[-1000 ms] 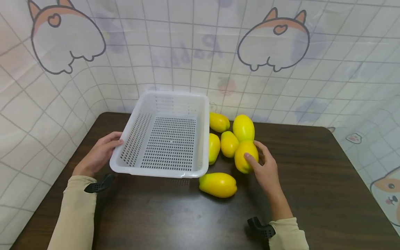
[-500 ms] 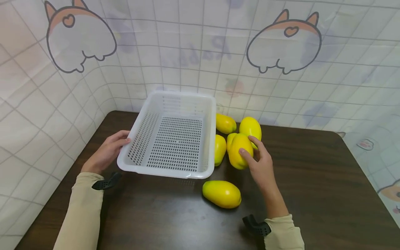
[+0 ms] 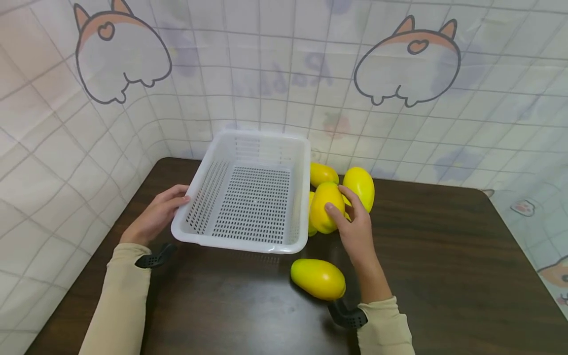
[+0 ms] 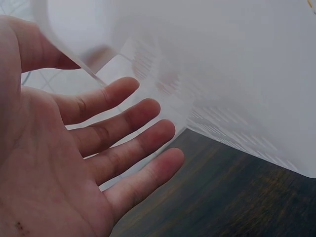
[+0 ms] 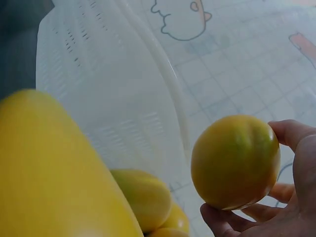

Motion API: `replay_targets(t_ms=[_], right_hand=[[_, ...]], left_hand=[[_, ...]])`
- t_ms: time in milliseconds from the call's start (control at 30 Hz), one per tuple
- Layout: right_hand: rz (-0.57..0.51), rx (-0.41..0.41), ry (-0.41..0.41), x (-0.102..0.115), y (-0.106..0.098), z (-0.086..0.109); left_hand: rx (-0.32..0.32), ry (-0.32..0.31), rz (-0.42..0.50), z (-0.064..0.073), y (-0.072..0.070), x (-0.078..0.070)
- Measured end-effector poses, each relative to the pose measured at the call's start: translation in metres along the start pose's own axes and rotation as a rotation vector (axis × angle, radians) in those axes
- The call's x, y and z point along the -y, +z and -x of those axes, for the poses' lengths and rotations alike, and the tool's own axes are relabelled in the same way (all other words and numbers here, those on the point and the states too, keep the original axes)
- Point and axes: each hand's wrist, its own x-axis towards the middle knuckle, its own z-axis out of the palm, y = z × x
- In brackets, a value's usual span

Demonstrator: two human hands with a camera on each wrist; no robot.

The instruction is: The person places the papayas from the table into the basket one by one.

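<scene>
A white plastic basket [image 3: 253, 207] with slotted walls and floor stands left of centre in the head view, with nothing in it. My left hand [image 3: 155, 214] holds its left rim, the thumb over the edge. In the left wrist view that hand's fingers [image 4: 143, 138] extend along the outside of the wall. My right hand [image 3: 355, 224] grips a yellow papaya [image 3: 326, 209] between thumb and fingers, just right of the basket's right wall. In the right wrist view the same papaya [image 5: 236, 160] shows green-tinged grooves, clear of the other fruit.
Behind the held fruit lie more yellow papayas, one at the back [image 3: 324, 174] and one farther right [image 3: 359, 187]; others are partly hidden. A single papaya [image 3: 318, 279] lies nearer on the dark wooden table [image 3: 443, 256]. A tile-patterned cloth [image 3: 275, 74] hangs around the back and left.
My right hand has carried the gripped papaya leftward and up, from beside the other fruit to near the basket's right wall. My left hand keeps its place on the rim.
</scene>
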Motion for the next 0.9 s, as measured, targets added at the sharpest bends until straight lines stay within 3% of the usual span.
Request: replay_targets(t_ms=[233, 533, 900], right_hand=[[-0.028, 0.038, -0.004, 0.004, 0.009, -0.003], [-0.035, 0.062, -0.025, 0.018, 0.016, -0.004], [-0.05, 0.104, -0.047, 0.025, 0.028, -0.006]], left_hand=[[-0.003, -0.013, -0.003, 0.0, 0.001, 0.001], [0.005, 0.031, 0.035, -0.001, -0.001, 0.005], [-0.004, 0.003, 0.01, -0.002, -0.001, 0.002]])
